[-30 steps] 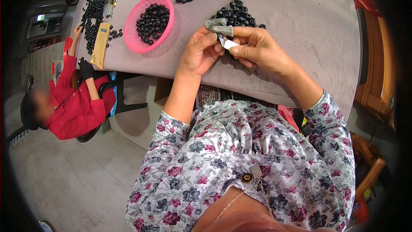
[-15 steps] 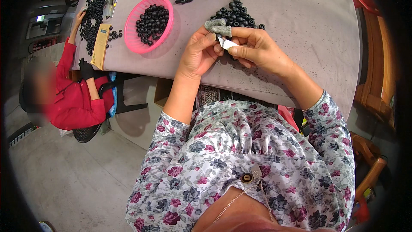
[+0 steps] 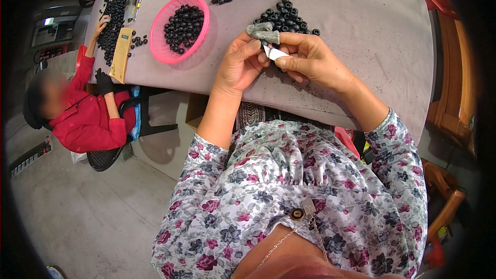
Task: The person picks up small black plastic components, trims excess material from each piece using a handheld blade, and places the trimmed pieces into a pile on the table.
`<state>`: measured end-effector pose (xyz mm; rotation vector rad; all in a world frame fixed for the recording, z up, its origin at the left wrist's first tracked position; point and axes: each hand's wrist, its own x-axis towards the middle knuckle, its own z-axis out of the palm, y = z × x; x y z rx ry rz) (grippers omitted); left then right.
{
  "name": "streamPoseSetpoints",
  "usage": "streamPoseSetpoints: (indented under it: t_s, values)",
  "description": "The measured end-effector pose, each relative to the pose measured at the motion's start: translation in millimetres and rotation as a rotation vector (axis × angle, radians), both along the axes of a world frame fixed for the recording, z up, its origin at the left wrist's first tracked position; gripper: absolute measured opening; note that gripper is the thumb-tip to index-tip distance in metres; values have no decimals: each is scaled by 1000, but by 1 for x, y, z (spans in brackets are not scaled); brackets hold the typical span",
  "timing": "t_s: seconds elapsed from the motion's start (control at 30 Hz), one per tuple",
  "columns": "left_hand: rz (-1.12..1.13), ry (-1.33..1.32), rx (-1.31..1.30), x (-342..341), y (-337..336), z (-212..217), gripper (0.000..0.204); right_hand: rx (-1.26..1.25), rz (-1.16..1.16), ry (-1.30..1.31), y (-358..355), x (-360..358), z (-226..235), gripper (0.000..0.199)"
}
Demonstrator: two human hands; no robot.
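At upper centre of the frame, a flat, white, pointed blade (image 3: 277, 55) is gripped by the right hand (image 3: 312, 58); beside its tip, a small dark piece (image 3: 264, 43), mostly hidden, is pinched by the left hand (image 3: 242, 62).

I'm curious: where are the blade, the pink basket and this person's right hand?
Blade (image 3: 276, 53): head view, on its white part.
Pink basket (image 3: 158, 29): head view, on its inner left wall.
Right hand (image 3: 313, 57): head view, on the middle.
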<state>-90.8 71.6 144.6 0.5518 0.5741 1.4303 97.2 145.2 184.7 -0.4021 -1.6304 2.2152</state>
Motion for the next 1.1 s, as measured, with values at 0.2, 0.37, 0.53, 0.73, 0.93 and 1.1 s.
streamPoseSetpoints:
  t_s: [0.2, 0.37, 0.53, 0.73, 0.93, 1.1]
  values:
    - [-5, 0, 1, 0, -1, 1, 27, -32, 23, 13, 1, 0, -6, 33]
    - [-17, -17, 5, 2, -3, 2, 28, -35, 6, 4, -2, 2, -6, 31]
    - [-18, -30, 3, 4, -5, 0, 27, -64, 21, 16, -4, 5, -7, 32]
    - [-8, -9, 0, 4, -7, 0, 26, -42, 14, 9, -6, 5, -7, 32]
    - [-10, -13, 11, -2, -10, 3, 25, -96, 8, 13, -11, -1, 4, 35]
    - [16, 60, 9, -1, -11, 4, 28, -73, 3, 11, -12, -1, 4, 34]
